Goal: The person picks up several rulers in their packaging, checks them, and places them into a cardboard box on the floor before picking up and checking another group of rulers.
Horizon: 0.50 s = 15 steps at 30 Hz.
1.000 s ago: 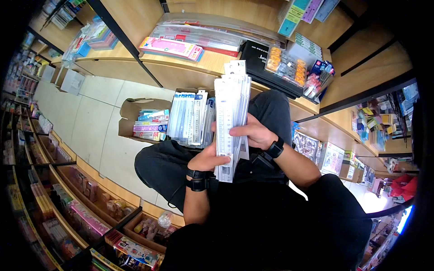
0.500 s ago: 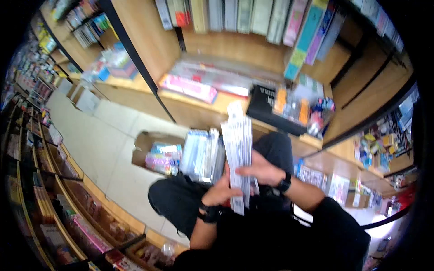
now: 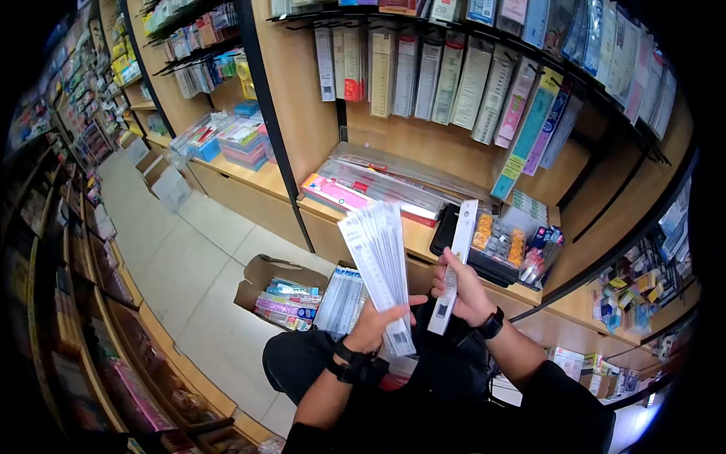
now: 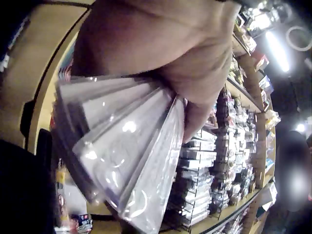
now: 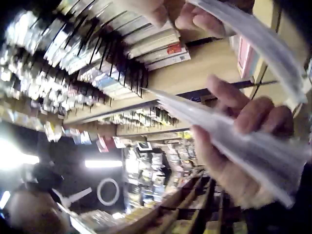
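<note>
The left hand (image 3: 372, 327) grips the lower part of a fanned stack of packaged rulers (image 3: 378, 265), thumb across the front. In the left wrist view the clear sleeves (image 4: 122, 146) spread out below the left hand (image 4: 161, 53). To the right, the right hand (image 3: 467, 291) holds a single packaged ruler (image 3: 458, 261) upright and slightly tilted, apart from the stack. The right wrist view shows the left hand (image 5: 239, 161) around the stack (image 5: 243, 141), and the right hand (image 5: 202, 19) with its package (image 5: 263, 39) above.
On the floor are a cardboard box (image 3: 261, 274) of small packs and a container of sleeved rulers (image 3: 340, 299). The shelf (image 3: 420, 240) behind holds a pink pack (image 3: 333, 192) and a clear box of orange items (image 3: 499, 238). More packaged rulers (image 3: 427, 79) hang above.
The hands have moved apart; the right hand left the stack with one packaged ruler. The stack now tilts left and is fanned wider. The head view has shifted, showing more of the hanging packages.
</note>
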Each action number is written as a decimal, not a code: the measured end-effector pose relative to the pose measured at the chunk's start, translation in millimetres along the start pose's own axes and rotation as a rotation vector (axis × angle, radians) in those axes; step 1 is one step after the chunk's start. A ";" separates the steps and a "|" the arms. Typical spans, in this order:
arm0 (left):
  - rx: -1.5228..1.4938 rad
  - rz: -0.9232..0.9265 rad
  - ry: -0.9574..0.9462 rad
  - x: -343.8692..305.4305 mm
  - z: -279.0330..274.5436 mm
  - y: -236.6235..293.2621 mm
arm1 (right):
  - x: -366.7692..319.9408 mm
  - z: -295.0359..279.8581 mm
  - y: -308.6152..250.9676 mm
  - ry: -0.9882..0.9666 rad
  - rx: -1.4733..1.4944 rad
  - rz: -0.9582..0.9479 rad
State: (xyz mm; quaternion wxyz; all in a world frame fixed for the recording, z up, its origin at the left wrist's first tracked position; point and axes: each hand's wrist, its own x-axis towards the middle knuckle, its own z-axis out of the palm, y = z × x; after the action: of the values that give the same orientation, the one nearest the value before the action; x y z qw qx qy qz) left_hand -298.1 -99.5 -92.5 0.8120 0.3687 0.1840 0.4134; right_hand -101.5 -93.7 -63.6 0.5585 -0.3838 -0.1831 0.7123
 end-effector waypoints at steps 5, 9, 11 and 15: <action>-0.104 0.044 0.104 23.5 -27.6 2.7 | 5.4 23.4 4.1 -0.206 0.245 0.176; -0.248 0.063 0.193 20.4 -34.9 -2.1 | 17.2 62.4 18.0 0.079 -0.390 -0.118; -0.263 0.120 0.287 18.9 -44.2 -11.0 | 27.7 74.7 28.3 0.024 -0.686 -0.241; -0.267 0.243 0.321 28.0 -72.7 -12.5 | 48.3 106.2 55.2 -0.089 -0.698 -0.187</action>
State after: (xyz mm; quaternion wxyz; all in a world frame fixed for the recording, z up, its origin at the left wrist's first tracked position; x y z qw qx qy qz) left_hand -318.7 -49.3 -149.8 0.7582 0.2069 0.2085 0.5821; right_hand -221.4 -47.8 -50.4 0.4478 -0.5015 -0.4738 0.5688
